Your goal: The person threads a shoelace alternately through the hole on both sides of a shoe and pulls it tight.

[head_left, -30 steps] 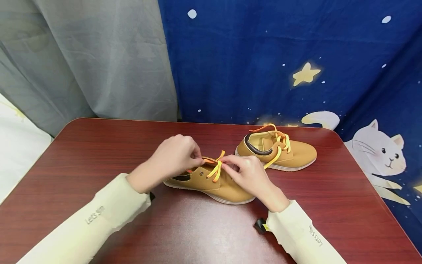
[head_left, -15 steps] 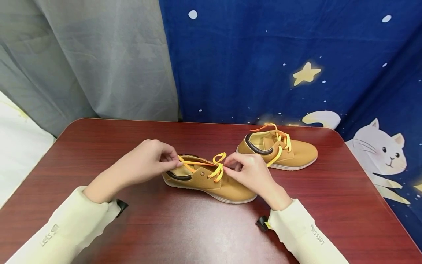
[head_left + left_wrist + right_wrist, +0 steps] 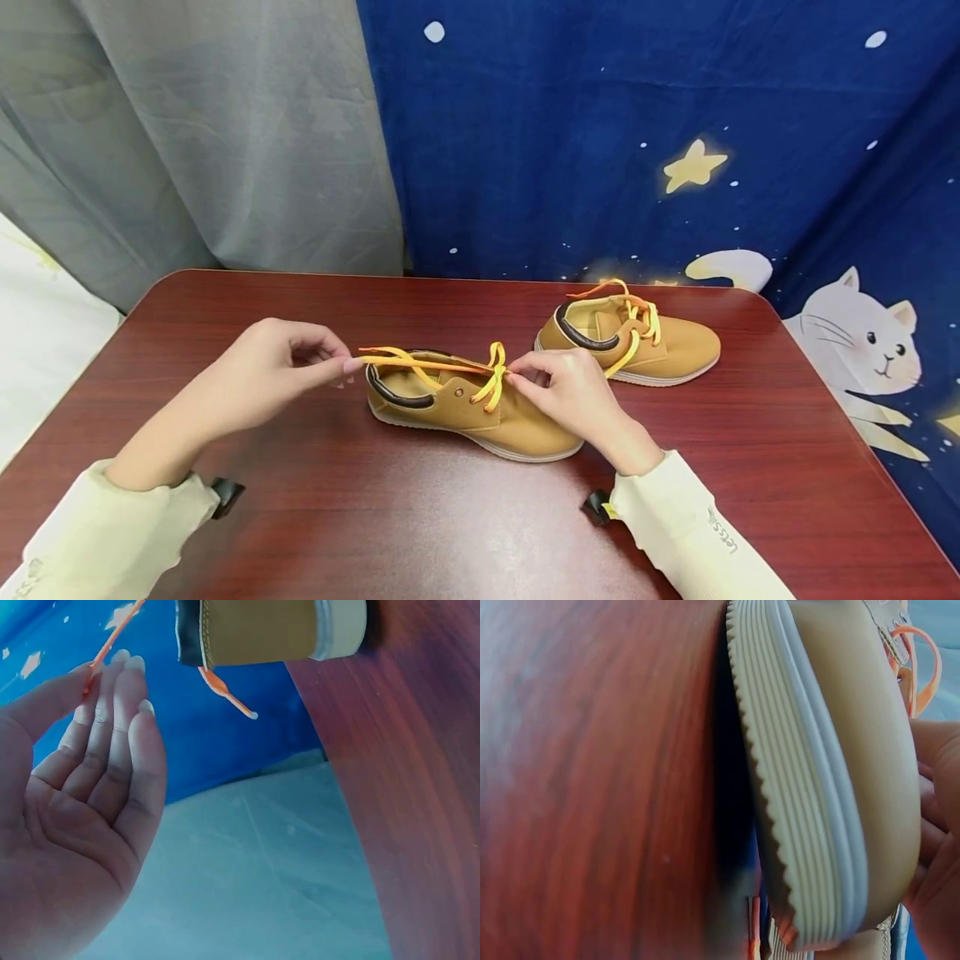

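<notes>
A tan lace-up shoe (image 3: 525, 427) rests on the table, toe to the right, with yellow-orange laces. Between thumb and fingertips my left hand (image 3: 273, 371) pinches one end of the shoelace (image 3: 431, 364), drawn out taut past the heel. The left wrist view has this orange lace (image 3: 116, 634) at the thumb tip. A second lace end (image 3: 229, 694) hangs loose by the shoe's heel. Over the front of the lacing my right hand (image 3: 570, 392) pinches lace beside the small yellow bow (image 3: 496, 367); its fingertips partly hide the spot. The right wrist view includes an orange lace loop (image 3: 931, 675).
Another tan shoe (image 3: 686, 350), laces loosely threaded, stands behind and to the right on the reddish wooden table (image 3: 337, 517). A grey curtain (image 3: 285, 150) and a blue star-patterned curtain (image 3: 525, 150) hang beyond the table's back edge.
My left hand has moved left from near the bow to beyond the heel, drawing the lace out straight. The bow's loop looks narrower than half a second ago. The right hand stays nearly in place.
</notes>
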A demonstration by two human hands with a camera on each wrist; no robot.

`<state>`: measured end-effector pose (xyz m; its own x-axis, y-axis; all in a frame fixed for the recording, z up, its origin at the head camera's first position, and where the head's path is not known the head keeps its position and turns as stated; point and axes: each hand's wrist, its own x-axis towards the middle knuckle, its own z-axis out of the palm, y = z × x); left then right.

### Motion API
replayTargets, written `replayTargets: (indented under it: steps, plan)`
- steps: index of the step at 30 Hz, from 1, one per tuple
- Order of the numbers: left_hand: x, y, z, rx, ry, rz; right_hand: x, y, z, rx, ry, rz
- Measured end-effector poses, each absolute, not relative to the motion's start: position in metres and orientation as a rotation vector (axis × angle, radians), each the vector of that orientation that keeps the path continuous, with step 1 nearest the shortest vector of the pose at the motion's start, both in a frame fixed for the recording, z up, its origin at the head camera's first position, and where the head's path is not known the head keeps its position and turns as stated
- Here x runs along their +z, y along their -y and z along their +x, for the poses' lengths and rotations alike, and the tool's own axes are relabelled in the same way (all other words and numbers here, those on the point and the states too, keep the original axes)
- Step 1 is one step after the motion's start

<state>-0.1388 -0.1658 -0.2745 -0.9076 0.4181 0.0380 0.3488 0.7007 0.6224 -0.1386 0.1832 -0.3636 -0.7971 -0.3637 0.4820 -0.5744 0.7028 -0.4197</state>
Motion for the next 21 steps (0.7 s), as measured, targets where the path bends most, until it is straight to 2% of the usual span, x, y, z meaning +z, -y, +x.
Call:
replayTargets:
  steps: [16,21]
  plan:
    - [-0.289,0.224,-0.116,1.141,-2.817,0.559,-0.365,-0.181,-0.139,0.869,2.575,0.639]
    - [-0.295,0.242,-0.113,1.140,-2.858,0.418,-0.366,-0.181,-0.139,0.877,2.573,0.637]
